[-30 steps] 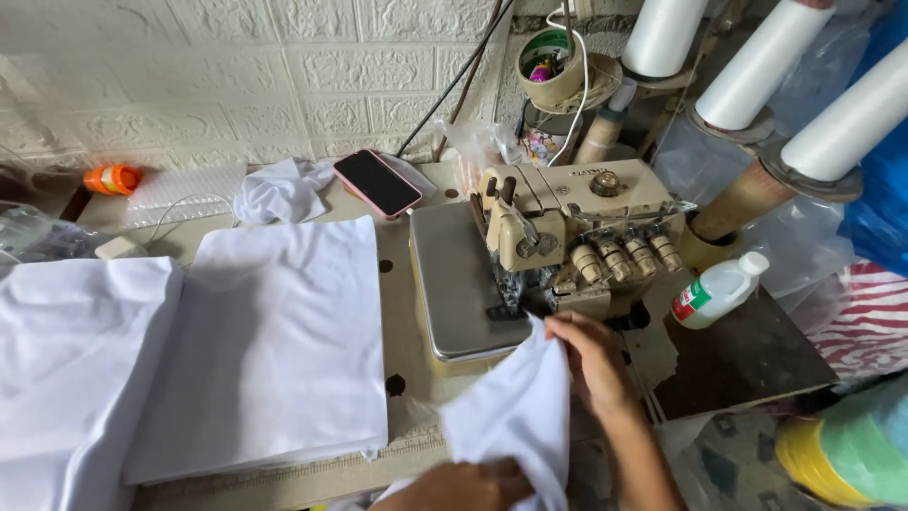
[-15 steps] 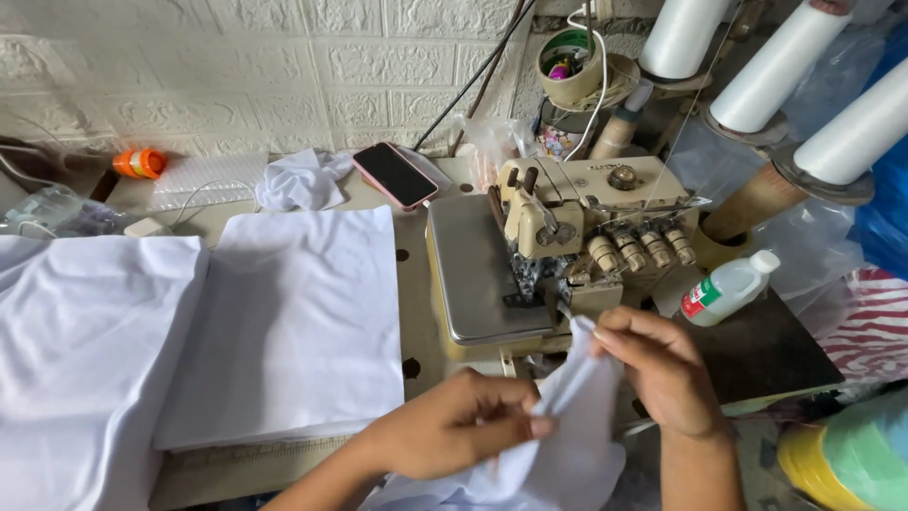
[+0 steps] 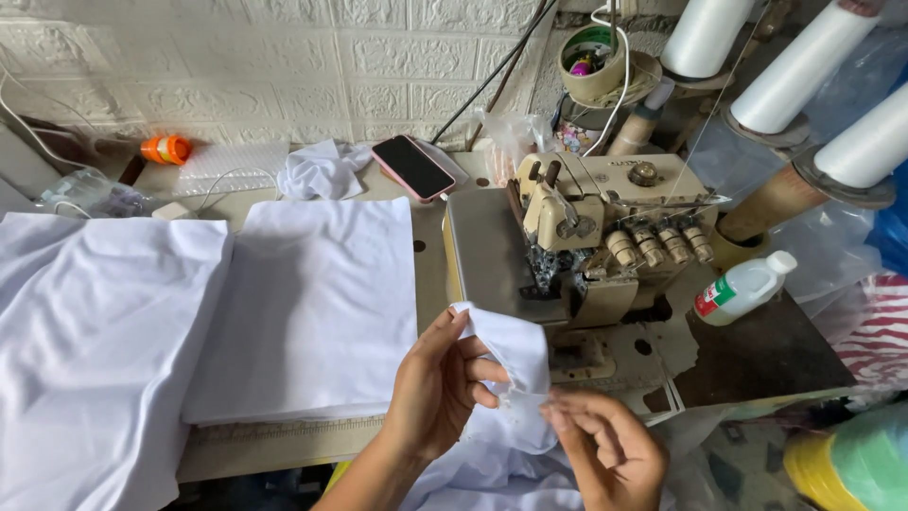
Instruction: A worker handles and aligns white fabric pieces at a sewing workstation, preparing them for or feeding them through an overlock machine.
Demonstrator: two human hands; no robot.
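Person's view over an overlock sewing station. The left hand [image 3: 440,383] holds up a folded piece of thin white woven cloth [image 3: 515,364], thumb and fingers pressed on its upper edge; the right hand [image 3: 605,449] pinches the lower hem of the same piece between thumb and forefinger. The cloth hangs just in front of the beige metal overlock sewing machine [image 3: 586,237], near but apart from its needle area.

To handle the piece well, judging from this view, the two edges should be kept aligned and the layers drawn flat between both hands, so that no fold bunches near the machine's foot and the fingertips stay to the side of the needle.

Counts: two hands; one machine; three large white thread cones [image 3: 804,66] at upper right; two stacks of flat white cut cloth, one near [image 3: 312,303] and one at far left [image 3: 85,341]; one crumpled white scrap [image 3: 322,170]; one pink-cased smartphone [image 3: 413,167]; one small white plastic bottle with a green-and-red label [image 3: 742,289]; one orange cap-like object [image 3: 165,149].
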